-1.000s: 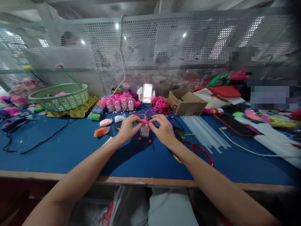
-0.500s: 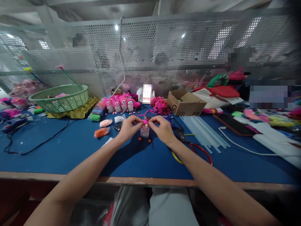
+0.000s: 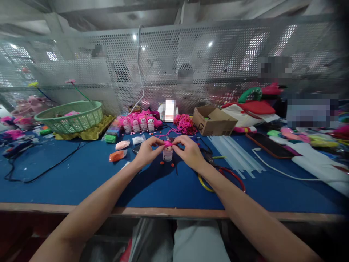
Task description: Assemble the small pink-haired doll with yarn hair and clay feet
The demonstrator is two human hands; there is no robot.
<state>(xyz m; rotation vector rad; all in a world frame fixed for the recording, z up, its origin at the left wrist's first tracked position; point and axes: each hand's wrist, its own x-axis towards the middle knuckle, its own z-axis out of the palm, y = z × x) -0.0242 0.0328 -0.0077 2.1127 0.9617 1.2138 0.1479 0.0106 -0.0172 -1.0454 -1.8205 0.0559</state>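
A small white doll figure (image 3: pixel 167 154) with a pink yarn tuft on top stands on the blue table (image 3: pixel 81 174). My left hand (image 3: pixel 147 151) pinches the pink yarn from the left. From the right, my right hand (image 3: pixel 189 152) pinches the same tuft. Both hands have their fingers curled together over the doll's head. Small orange beads (image 3: pixel 172 165) lie by its base.
A row of finished pink-haired dolls (image 3: pixel 139 123) stands behind, beside loose pink yarn (image 3: pixel 184 123) and a cardboard box (image 3: pixel 214 122). A green basket (image 3: pixel 71 116) is far left. Clear glue sticks (image 3: pixel 236 154), scissors with red handles (image 3: pixel 229 176), a phone (image 3: pixel 268 145) and cables lie right.
Both hands stay pinched on the yarn atop the doll, with only slight finger shifts. The view has tilted slightly.
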